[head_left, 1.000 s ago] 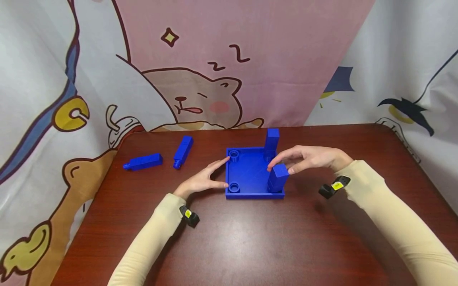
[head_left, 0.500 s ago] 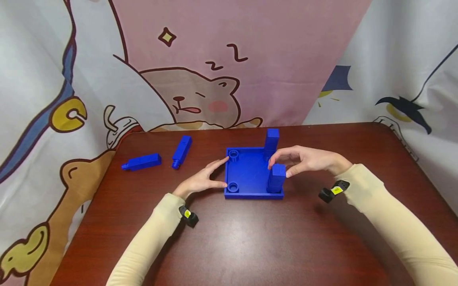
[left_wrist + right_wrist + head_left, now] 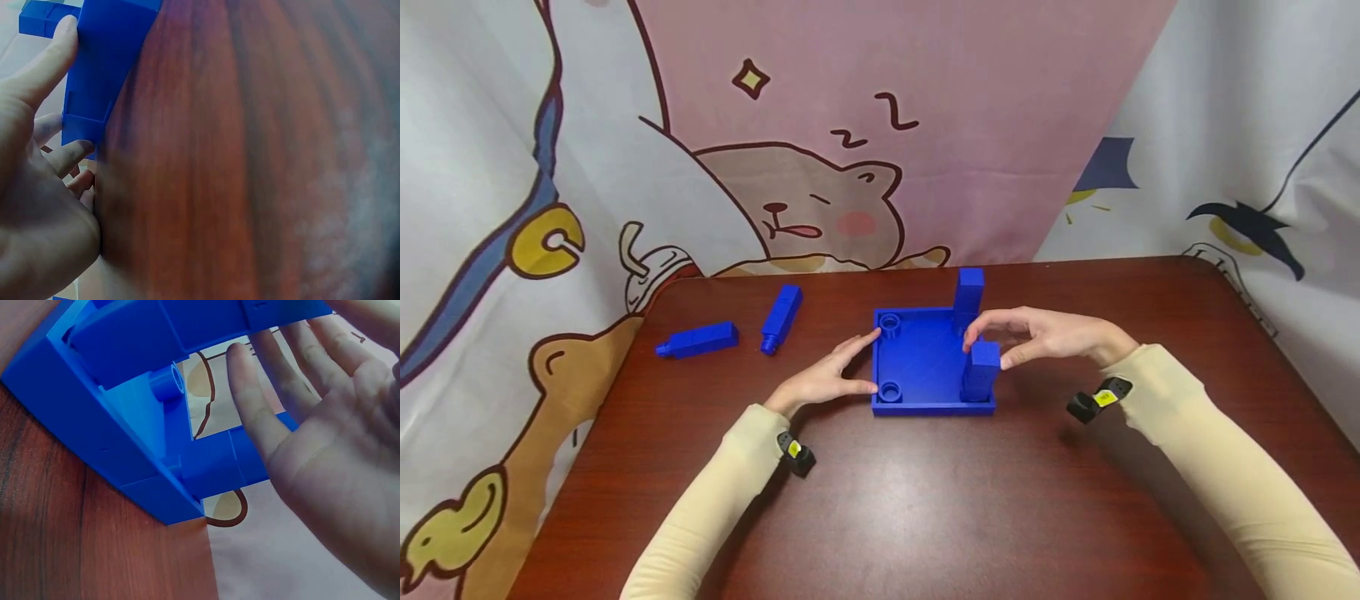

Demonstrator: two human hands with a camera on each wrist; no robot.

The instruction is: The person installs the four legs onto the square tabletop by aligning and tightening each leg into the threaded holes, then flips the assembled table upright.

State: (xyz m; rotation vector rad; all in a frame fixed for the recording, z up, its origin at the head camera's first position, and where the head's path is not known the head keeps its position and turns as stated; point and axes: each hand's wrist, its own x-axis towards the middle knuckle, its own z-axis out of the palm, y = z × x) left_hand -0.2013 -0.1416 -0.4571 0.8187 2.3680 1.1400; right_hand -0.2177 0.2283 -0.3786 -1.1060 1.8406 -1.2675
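A square blue tray-like tabletop (image 3: 934, 409) with raised rims lies on the wooden table. Round sockets (image 3: 890, 392) show at its two left corners. At its near right corner a square blue leg (image 3: 981, 372) stands upright, and my right hand (image 3: 1051, 335) pinches its upper part between thumb and fingers. Another blue leg (image 3: 968, 292) stands at the far right corner. My left hand (image 3: 816, 383) touches the tabletop's left side, thumb and fingers spread along the rim. In the left wrist view, the thumb (image 3: 59, 53) rests against the blue wall.
Two more blue legs lie loose on the table to the left: one leg (image 3: 700, 340) nearly sideways, the other leg (image 3: 782, 318) slanted, both with threaded ends. A printed cloth (image 3: 985, 125) hangs behind the table's back edge.
The near right leg has turned slightly, so its faces now line up better with the rim. My right fingers have shifted a little with it. The left hand stays at the rim.
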